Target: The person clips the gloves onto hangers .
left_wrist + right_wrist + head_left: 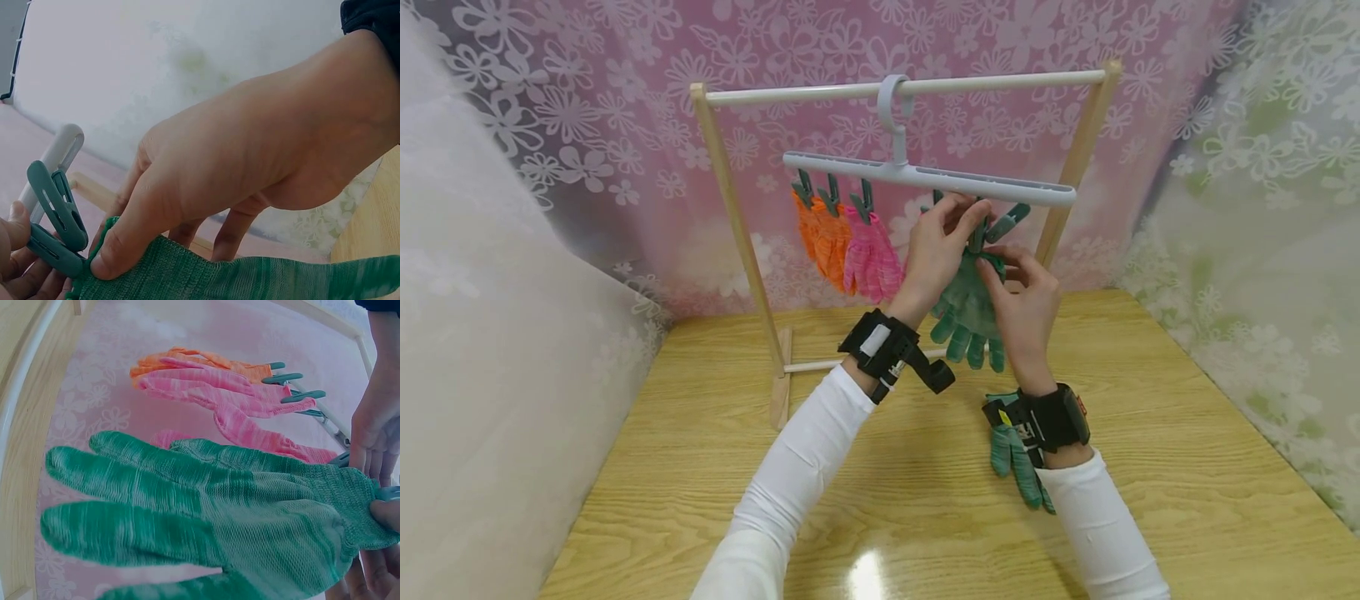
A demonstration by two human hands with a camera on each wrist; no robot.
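In the head view a green knit glove [970, 300] hangs fingers-down beneath the white hanger [940, 179]. My left hand [934, 254] pinches a dark green clip [977, 237] at the glove's cuff. With thumb and fingers, my right hand [1028, 304] holds the cuff just right of that clip. Another clip [1009, 222] juts out at a slant beside it. In the left wrist view, my left thumb [17, 228] presses on the clip [56, 251], which meets the cuff edge. Whether its jaws bite the fabric I cannot tell.
An orange glove [823, 242] and a pink glove [872, 258] hang from clips on the left; more pink shows behind the green glove. The hanger hooks over a rack's white rod [1000, 82]. Another green glove [1018, 458] lies on the wooden table [700, 500], partly under my right wrist.
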